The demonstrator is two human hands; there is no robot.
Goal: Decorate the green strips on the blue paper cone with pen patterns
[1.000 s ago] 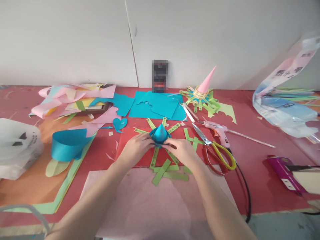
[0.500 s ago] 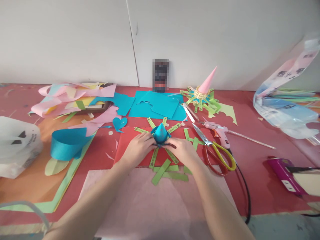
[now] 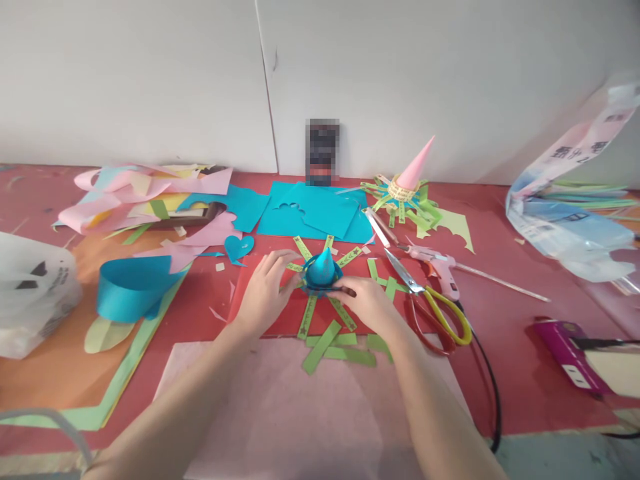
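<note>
A small blue paper cone (image 3: 321,268) stands upright at the middle of the work, with a dark blue paper strip (image 3: 316,291) curving round its base. Patterned green strips (image 3: 307,319) spread out beneath it like rays over a red sheet (image 3: 280,323). On the cone's left, my left hand (image 3: 267,290) has its thumb and fingers apart, the tips close to the dark blue strip. My right hand (image 3: 367,300) pinches that strip at the cone's right front. Plain green paper strips (image 3: 323,347) lie just nearer to me, on the pale pink sheet's (image 3: 280,407) far edge.
Scissors (image 3: 433,310) and a glue gun (image 3: 443,270) lie to the right, a purple power socket (image 3: 570,353) farther right. Behind stands a pink cone piece (image 3: 415,167). At left are a blue paper loop (image 3: 133,287), a white plastic bag (image 3: 35,293) and paper scraps.
My left hand has drawn back slightly to the left and its fingers have spread from the cone's base. The right hand stays at the dark blue strip.
</note>
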